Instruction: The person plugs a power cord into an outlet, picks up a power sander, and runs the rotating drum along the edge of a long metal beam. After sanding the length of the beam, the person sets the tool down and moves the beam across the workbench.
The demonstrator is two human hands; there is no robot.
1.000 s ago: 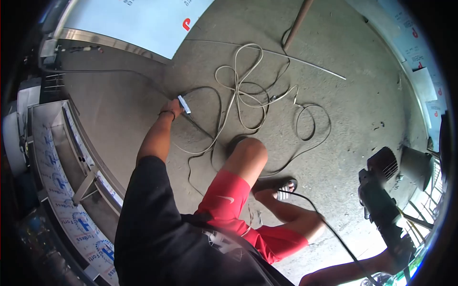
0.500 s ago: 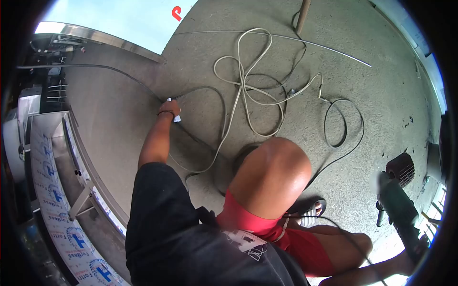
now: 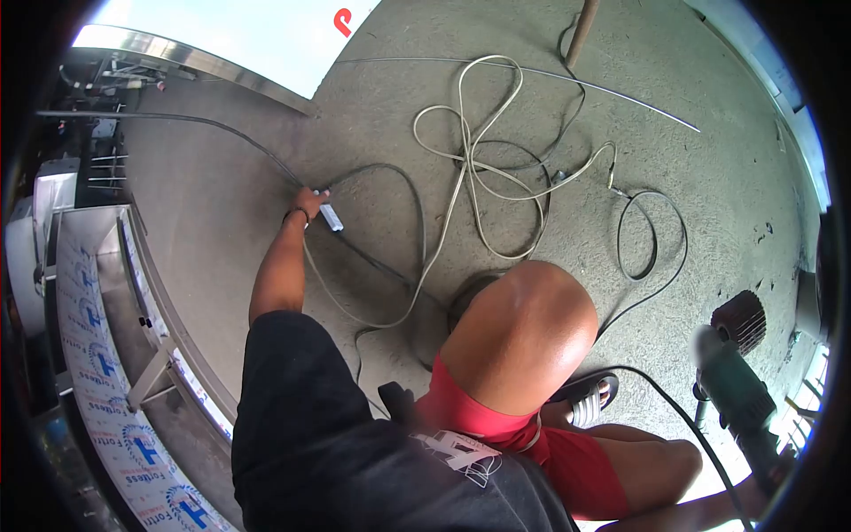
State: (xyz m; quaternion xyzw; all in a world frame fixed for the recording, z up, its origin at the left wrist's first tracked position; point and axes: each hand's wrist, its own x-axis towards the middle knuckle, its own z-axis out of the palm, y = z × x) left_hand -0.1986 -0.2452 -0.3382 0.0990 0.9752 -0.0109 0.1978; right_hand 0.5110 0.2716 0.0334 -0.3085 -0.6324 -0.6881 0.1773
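My left hand [image 3: 308, 202] reaches down to the concrete floor, its fingers closed at the upper end of a white power strip [image 3: 331, 218]. The hand hides part of that end. A dark cable [image 3: 213, 125] runs in from the left and meets the strip beside my fingers. At the lower right, my right hand [image 3: 782, 465] is closed round the rear of a green hand grinder [image 3: 740, 390], partly lost in the dark image edge. The grinder has a dark, ridged wheel [image 3: 741, 321] at its front and points away from me.
Loops of pale cable [image 3: 465, 160] and a coiled black cable [image 3: 684, 239] lie on the floor. A thin metal rod [image 3: 612, 89] crosses behind them. A film-covered metal frame [image 3: 97, 355] stands left; a white panel [image 3: 239, 44] is at upper left. My sandalled foot [image 3: 587, 403] is right of my knee.
My left hand has slid left along the power strip, so more of its white body shows. The view has shifted slightly. My right hand still holds the grinder.
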